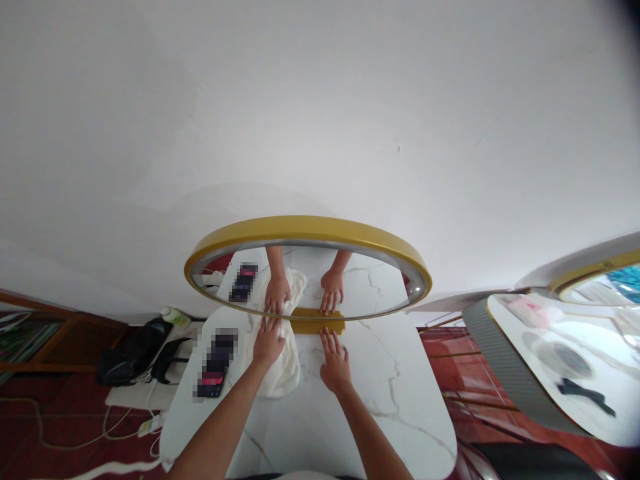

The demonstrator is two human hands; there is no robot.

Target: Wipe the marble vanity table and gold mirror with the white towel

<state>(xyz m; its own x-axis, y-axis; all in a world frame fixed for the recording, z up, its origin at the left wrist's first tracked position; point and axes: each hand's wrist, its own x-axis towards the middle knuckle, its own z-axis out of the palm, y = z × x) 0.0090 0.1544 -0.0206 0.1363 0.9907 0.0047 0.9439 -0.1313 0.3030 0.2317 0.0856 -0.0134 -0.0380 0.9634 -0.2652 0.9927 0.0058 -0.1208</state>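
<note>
Premises: an indoor room laid out with dressing stations, consistent with a small beauty salon; a private home cannot be ruled out. Evidence: a gold-framed mirror (300, 228) stands at the wall side of a marble-patterned table (415, 407). To the right, a second gold-framed mirror (623, 261) and a ribbed-sided table (517, 373) repeat the arrangement. The floor (60, 427) is red tile; the wall (320, 120) is plain and pale. A wooden cabinet (77, 341) is noted at far left.

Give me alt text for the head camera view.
A person's left hand rests on a white cloth, the right hand at the gold base of a mirror on a white marbled table. The mirror reflects both hands.
</note>
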